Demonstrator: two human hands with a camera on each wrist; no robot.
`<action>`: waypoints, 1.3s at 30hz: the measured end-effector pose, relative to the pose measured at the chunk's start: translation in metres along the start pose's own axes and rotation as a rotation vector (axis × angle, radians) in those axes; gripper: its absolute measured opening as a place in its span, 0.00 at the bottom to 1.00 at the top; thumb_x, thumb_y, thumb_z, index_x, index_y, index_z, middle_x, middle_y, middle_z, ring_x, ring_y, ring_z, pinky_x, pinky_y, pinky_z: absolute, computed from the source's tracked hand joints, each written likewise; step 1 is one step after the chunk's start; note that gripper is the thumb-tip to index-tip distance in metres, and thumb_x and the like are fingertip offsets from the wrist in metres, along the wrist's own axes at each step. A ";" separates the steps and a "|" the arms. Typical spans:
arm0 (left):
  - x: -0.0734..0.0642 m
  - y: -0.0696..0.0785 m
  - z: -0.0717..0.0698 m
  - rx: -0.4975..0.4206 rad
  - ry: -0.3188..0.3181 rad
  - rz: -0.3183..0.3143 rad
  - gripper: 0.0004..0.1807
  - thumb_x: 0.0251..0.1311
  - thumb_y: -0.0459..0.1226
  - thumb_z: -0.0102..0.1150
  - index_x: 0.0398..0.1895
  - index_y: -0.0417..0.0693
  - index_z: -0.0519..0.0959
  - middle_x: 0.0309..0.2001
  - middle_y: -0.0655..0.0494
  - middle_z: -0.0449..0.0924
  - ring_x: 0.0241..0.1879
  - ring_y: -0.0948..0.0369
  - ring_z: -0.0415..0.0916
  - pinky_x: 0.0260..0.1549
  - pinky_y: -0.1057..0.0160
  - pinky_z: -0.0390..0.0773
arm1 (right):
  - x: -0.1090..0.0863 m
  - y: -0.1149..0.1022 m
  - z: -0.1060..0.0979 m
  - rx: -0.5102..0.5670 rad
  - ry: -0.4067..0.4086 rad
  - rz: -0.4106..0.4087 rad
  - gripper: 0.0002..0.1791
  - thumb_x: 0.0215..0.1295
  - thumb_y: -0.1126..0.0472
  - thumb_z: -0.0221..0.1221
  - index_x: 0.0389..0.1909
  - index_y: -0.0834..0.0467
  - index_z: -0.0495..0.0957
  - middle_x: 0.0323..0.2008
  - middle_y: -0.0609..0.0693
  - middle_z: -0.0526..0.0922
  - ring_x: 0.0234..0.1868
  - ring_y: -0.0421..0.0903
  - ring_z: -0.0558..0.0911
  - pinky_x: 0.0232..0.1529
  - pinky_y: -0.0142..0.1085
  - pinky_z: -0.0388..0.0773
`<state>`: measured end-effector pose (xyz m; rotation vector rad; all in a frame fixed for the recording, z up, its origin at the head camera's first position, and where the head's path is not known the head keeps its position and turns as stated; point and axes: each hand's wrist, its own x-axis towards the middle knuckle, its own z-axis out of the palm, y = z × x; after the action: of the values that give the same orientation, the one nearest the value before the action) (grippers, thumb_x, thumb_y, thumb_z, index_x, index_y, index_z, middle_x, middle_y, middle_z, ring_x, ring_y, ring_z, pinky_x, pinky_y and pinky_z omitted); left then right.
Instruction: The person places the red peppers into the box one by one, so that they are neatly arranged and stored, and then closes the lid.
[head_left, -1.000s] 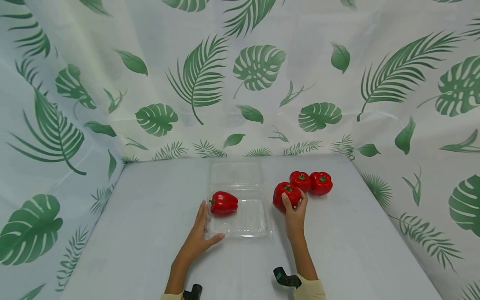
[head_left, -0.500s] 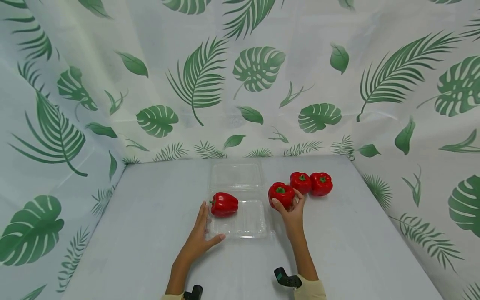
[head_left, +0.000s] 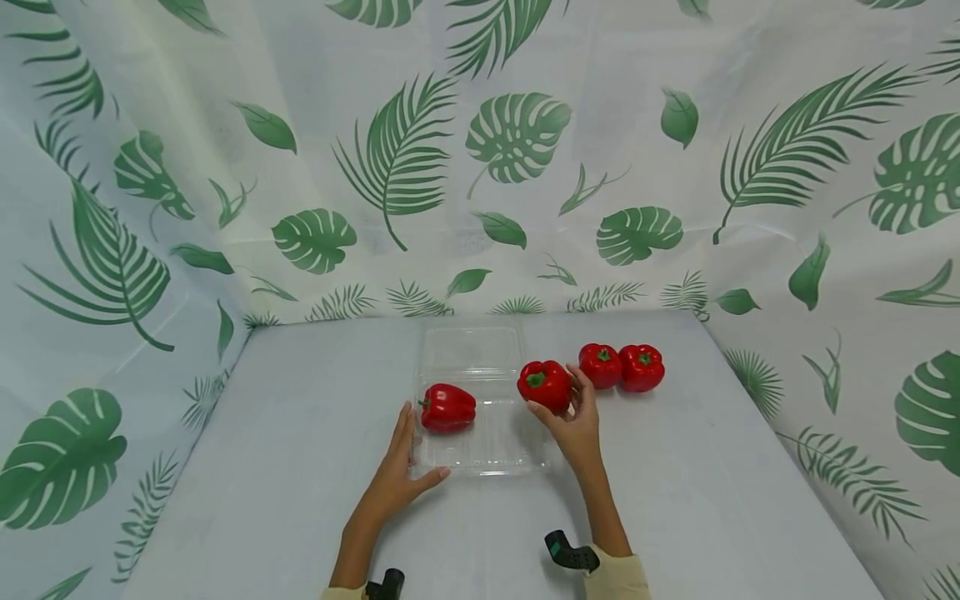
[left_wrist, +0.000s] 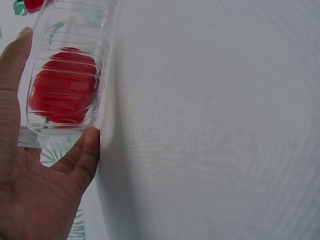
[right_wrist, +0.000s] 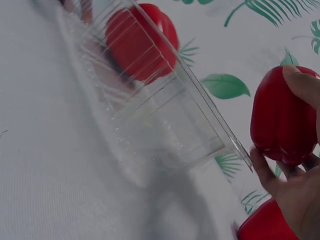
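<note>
A clear plastic clamshell container (head_left: 498,446) lies open with its lid (head_left: 471,348) folded to the back. One red bell pepper (head_left: 447,408) rests on its side in the left part, stem to the left. My left hand (head_left: 393,479) touches the container's left side and front corner, fingers straight and thumb spread; the left wrist view shows the fingertips at the ribbed wall. My right hand (head_left: 581,425) grips a second bell pepper (head_left: 543,385) between thumb and fingers, over the container's right edge. In the right wrist view this held pepper (right_wrist: 280,115) appears higher than the rim.
Two more red peppers, a left one (head_left: 600,365) and a right one (head_left: 642,367), stand side by side at the back right of the white table (head_left: 262,467). A leaf-printed sheet (head_left: 525,250) rises behind the table and along both sides.
My right hand has carried its bell pepper leftward, away from the other two and over the container's right edge, and its stem now faces more toward me. My left hand stays in place.
</note>
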<state>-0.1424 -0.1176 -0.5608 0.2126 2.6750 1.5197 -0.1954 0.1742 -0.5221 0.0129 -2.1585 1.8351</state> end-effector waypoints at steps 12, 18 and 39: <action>0.001 -0.003 0.000 0.002 0.001 0.003 0.61 0.51 0.52 0.71 0.79 0.56 0.39 0.80 0.63 0.33 0.78 0.48 0.44 0.63 0.42 0.69 | 0.001 0.001 0.015 -0.375 -0.067 -0.190 0.43 0.46 0.56 0.76 0.65 0.55 0.69 0.59 0.57 0.71 0.62 0.53 0.69 0.57 0.56 0.78; 0.001 -0.004 0.000 -0.002 -0.004 0.005 0.61 0.51 0.53 0.71 0.79 0.55 0.40 0.80 0.63 0.33 0.78 0.49 0.42 0.63 0.42 0.68 | 0.003 0.001 0.021 -0.529 -0.097 -0.229 0.43 0.43 0.53 0.77 0.63 0.55 0.71 0.57 0.57 0.72 0.60 0.54 0.70 0.57 0.56 0.78; 0.002 -0.005 -0.003 -0.004 -0.008 -0.003 0.61 0.51 0.52 0.71 0.79 0.58 0.38 0.80 0.62 0.32 0.78 0.49 0.41 0.64 0.41 0.65 | 0.002 -0.001 0.041 -0.849 -0.121 -0.310 0.44 0.41 0.47 0.77 0.63 0.54 0.72 0.55 0.57 0.77 0.57 0.55 0.74 0.49 0.52 0.76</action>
<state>-0.1450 -0.1221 -0.5633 0.2138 2.6642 1.5198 -0.2063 0.1352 -0.5265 0.2556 -2.6582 0.6824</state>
